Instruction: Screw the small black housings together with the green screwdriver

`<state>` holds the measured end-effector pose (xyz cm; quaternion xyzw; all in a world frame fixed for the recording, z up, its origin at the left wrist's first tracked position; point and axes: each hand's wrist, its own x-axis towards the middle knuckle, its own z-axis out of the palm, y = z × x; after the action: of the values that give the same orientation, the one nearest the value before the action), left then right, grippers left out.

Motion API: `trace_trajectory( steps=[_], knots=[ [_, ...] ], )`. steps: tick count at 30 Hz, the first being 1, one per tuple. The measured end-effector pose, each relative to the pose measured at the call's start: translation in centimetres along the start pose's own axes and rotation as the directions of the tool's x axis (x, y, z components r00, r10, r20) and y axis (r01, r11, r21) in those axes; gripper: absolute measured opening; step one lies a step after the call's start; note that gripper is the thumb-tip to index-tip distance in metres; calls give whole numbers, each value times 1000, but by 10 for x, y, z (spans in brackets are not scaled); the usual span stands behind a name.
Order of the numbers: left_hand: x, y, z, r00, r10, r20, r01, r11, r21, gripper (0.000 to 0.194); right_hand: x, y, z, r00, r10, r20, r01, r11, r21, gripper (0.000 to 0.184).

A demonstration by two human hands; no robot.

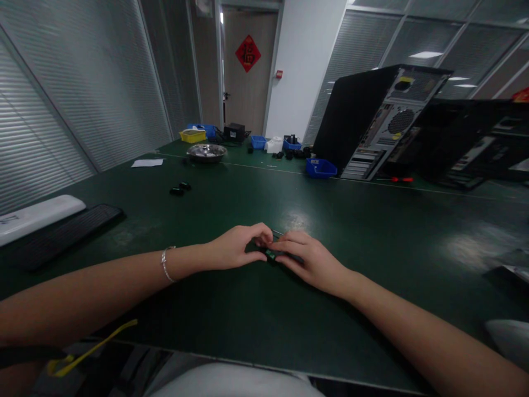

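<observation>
Both my hands meet on the dark green table point(372, 231), a little ahead of me. My left hand point(237, 246), with a bracelet on its wrist, pinches its fingertips together over a small dark object. My right hand point(308, 258) is curled round a small screwdriver point(271, 254) with a black and green handle. A thin metal shaft shows just past the fingers. What the tip touches is hidden by my fingers.
A black keyboard point(61, 234) and a white bar point(37, 215) lie at the left. Two small black parts point(180, 189), a metal bowl point(206, 151), blue and yellow bins point(321, 167) and an open computer case point(380, 121) stand farther off. A red screwdriver point(399, 179) lies beside the case.
</observation>
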<state>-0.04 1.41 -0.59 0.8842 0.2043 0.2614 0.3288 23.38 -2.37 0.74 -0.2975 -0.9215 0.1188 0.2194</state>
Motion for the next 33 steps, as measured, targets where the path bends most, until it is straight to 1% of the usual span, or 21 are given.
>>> trace_trajectory(
  steps=[4,7,9,12,16,20,23,29,33],
  knots=[
    [0,0,3,1000,2,-26,-3,999,-53,41,1,-4,-2,999,15,49,-18,997,78,24],
    [0,2,4,1000,11,-6,-12,994,-112,46,1,-8,-1,996,80,39,-85,985,149,19],
    [0,4,6,1000,19,8,-18,989,-144,54,1,-10,1,992,123,30,-127,972,198,18],
    [0,7,9,1000,19,7,-18,989,-148,64,2,-12,3,988,153,8,-150,955,257,16],
    [0,9,11,1000,12,4,-12,994,-106,57,2,-12,3,986,153,-60,-130,950,282,13],
    [0,8,11,1000,-1,12,2,993,-118,60,2,-11,3,975,151,-164,-101,954,281,11],
    [0,7,12,1000,0,11,2,992,-123,62,1,-11,5,967,150,-204,-91,958,272,9],
    [0,7,13,1000,-6,-6,5,993,-114,59,3,-16,9,980,147,-137,-100,948,303,9],
    [1,8,12,1000,-4,0,4,992,-126,59,3,-16,8,979,165,-117,-120,939,323,8]
  ],
)
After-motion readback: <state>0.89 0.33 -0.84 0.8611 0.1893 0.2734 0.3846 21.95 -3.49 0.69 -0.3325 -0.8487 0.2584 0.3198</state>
